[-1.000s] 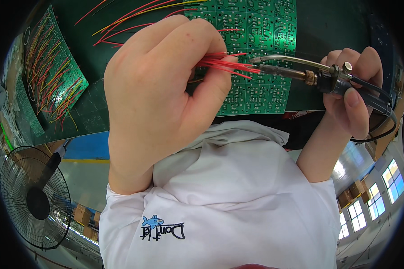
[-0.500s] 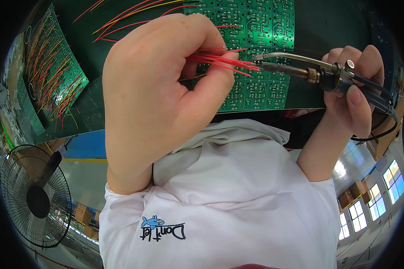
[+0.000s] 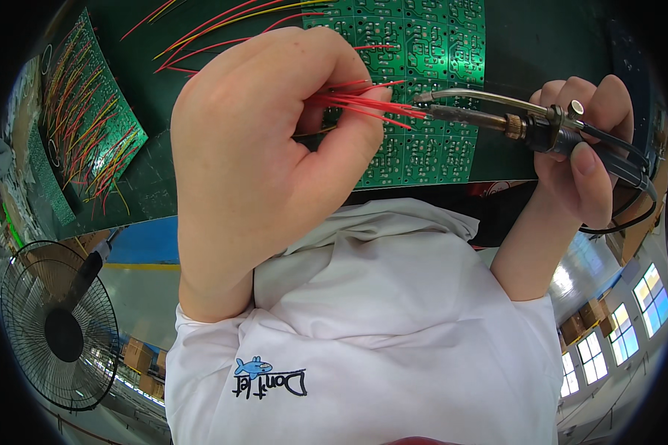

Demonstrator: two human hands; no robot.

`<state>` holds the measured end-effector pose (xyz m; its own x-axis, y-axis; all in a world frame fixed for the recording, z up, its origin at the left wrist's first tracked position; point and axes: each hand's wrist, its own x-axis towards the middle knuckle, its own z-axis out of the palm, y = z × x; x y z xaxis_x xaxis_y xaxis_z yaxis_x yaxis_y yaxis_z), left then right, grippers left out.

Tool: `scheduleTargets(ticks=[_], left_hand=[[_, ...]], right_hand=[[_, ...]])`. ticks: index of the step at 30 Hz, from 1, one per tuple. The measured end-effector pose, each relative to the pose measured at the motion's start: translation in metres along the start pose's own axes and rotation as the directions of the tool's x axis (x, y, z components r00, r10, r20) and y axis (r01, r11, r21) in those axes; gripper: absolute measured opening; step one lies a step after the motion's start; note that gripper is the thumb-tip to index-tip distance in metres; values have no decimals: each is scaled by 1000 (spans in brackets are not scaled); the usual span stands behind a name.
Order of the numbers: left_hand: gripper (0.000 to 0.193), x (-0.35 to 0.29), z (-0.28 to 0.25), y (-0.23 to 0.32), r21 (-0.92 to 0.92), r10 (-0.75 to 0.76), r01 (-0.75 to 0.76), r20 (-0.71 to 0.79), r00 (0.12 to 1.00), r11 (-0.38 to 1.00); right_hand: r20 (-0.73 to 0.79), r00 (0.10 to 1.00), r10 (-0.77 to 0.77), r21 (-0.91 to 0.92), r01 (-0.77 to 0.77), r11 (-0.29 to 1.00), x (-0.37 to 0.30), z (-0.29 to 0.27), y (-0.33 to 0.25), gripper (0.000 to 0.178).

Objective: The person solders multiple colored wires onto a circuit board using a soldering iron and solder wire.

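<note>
A bundle of thin red wires (image 3: 390, 106) is pinched between the thumb and fingers of my left hand (image 3: 256, 148), its ends pointing right. My right hand (image 3: 586, 141) is closed round the dark handle of a soldering iron (image 3: 471, 116). A curved metal tube (image 3: 482, 94) is clamped along the iron. The iron's tip is at the wire ends; whether it touches them I cannot tell. Beneath both lies a green circuit board panel (image 3: 427, 159) with rows of solder joints. Part of the panel and the wires' other ends are hidden by my left hand.
Red, yellow and black wires (image 3: 223, 22) stretch over the dark green work surface (image 3: 145, 63) at upper left. Another board (image 3: 122, 141) bristling with wires lies at far left. A black cable (image 3: 631, 215) trails from the iron. A fan (image 3: 63, 334) stands at lower left.
My left hand has shifted very slightly, with the wire bundle still in it. The soldering iron stays nearly in the same place at the wire ends.
</note>
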<state>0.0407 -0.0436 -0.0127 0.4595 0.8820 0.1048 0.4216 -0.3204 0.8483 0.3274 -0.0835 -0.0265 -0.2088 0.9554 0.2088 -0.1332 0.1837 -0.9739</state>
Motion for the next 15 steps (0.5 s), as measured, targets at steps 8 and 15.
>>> scheduleTargets(ticks=[8,15], left_hand=[[10,0,1,-1,22,36,-36,-6,999,999],[10,0,3,0,22,16,-15,-16,1000,1000]], right_hand=[[1,1000,-9,-15,9,1000,1,3,1,27],[5,1000,-8,-22,8,1000,1,2,1,28]])
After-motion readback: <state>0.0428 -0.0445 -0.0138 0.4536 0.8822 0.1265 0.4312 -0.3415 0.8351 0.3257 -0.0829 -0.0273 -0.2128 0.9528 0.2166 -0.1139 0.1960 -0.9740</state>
